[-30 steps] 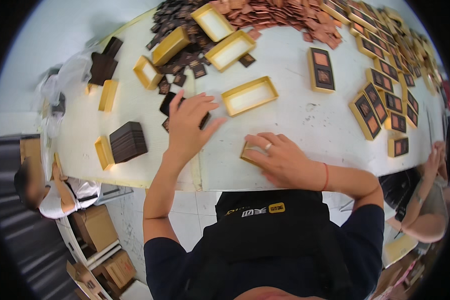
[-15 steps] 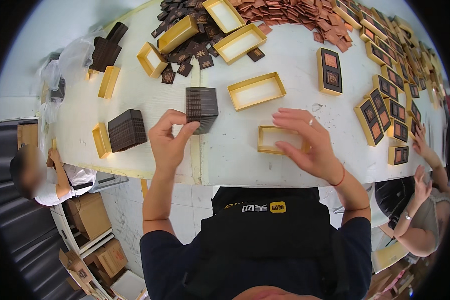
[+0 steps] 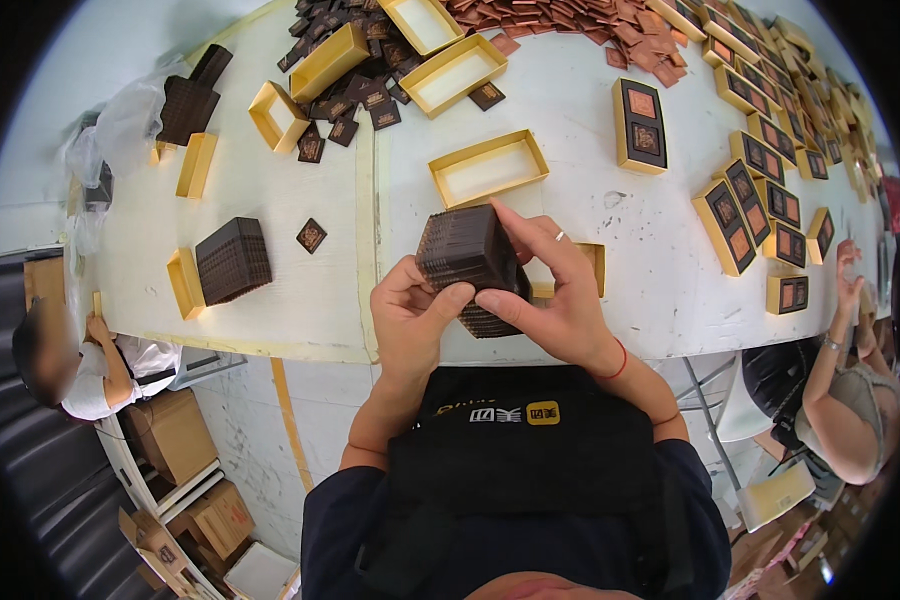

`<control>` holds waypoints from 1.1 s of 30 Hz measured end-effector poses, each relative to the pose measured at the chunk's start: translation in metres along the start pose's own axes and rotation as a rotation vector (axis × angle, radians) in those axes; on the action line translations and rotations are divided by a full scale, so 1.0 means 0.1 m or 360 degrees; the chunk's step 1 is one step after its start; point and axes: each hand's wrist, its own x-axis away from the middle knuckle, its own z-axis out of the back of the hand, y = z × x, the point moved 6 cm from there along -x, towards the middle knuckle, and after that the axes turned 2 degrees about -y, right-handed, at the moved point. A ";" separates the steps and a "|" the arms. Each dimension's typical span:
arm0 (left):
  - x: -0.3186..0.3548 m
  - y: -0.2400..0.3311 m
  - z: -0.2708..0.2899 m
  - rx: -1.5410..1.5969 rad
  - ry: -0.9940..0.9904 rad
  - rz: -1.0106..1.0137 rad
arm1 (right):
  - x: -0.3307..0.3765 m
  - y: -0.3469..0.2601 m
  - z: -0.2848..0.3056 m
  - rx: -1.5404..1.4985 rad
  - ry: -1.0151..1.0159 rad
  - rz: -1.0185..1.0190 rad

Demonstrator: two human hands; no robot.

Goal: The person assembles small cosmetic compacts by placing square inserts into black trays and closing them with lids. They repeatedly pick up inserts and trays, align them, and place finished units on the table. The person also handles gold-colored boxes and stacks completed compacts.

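Observation:
A stack of dark brown plastic trays [image 3: 463, 252] is held up off the table, tilted, between my two hands. My left hand [image 3: 410, 312] grips its left and lower side, thumb toward the front. With the thumb at its lower front and the fingers over its right side, my right hand [image 3: 562, 300] closes on the same stack. Behind the right hand lies a small gold box [image 3: 592, 268], partly hidden by the hand and the stack. Just beyond the stack is a larger empty gold box [image 3: 490, 168]. A dark square packet [image 3: 311, 236] lies to the left.
Another tray stack [image 3: 235, 262] stands at left beside a gold box [image 3: 184, 284]. Dark packets [image 3: 375, 97] and copper-coloured packets [image 3: 610, 30] are heaped at the far side. Filled boxes [image 3: 725, 225] line the right. Co-workers sit at both sides.
The tray stack has moved right and toward me, up off the table. My right hand has left the small gold box and taken hold of the stack. A dark packet at left has come into sight.

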 end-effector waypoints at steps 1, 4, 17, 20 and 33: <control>0.00 0.00 -0.02 0.0015 0.0010 -0.0012 | 0.01 0.00 0.00 0.0005 0.0012 0.0026; 0.03 -0.03 0.04 0.0004 0.0006 -0.0021 | -0.01 -0.02 -0.02 -0.0010 0.0018 0.0021; 0.14 0.46 1.25 0.0025 0.0348 -0.0300 | -0.36 -0.04 -0.37 -0.0192 0.0179 0.0042; 0.10 0.61 1.44 -0.0302 0.0557 -0.0624 | -0.47 -0.08 -0.57 0.0288 0.0097 0.0182; 0.40 0.66 0.49 -0.0513 0.0335 -0.0597 | -0.31 -0.63 -0.44 0.0046 -0.0222 0.0637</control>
